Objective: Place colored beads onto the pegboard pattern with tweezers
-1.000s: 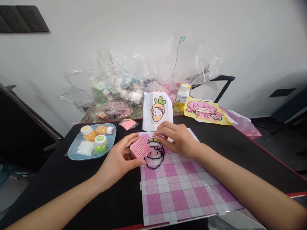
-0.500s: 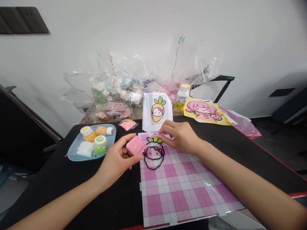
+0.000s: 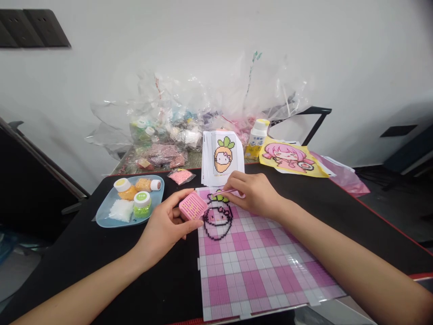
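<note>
My left hand (image 3: pixel 171 216) grips a small pink slotted box (image 3: pixel 193 206) with some yellowish-green beads in its slots, tilted beside the pegboard's left edge. In my right hand (image 3: pixel 248 192) is a pair of pink tweezers (image 3: pixel 227 192), their tips over the green leaf beads (image 3: pixel 219 197). Whether a bead sits between the tips is too small to tell. Below, a black bead outline (image 3: pixel 218 239) of a carrot shape with a face lies on the pink-and-white checkered pegboard (image 3: pixel 267 266). Just behind, the pattern sheet (image 3: pixel 223 158) shows an orange carrot character with green leaves.
Left of the board, a blue tray (image 3: pixel 104 219) bears bead jars and a white bead bag (image 3: pixel 121 210). A pink bead packet (image 3: pixel 181 176) lies behind it. Bagged supplies (image 3: pixel 169 135), a white-and-yellow bottle (image 3: pixel 259 137) and a yellow sheet with a pink character (image 3: pixel 291 158) stand farther back.
The tweezer tips have shifted very slightly over the leaf area. The left hand and the pink box stay nearly in place.
</note>
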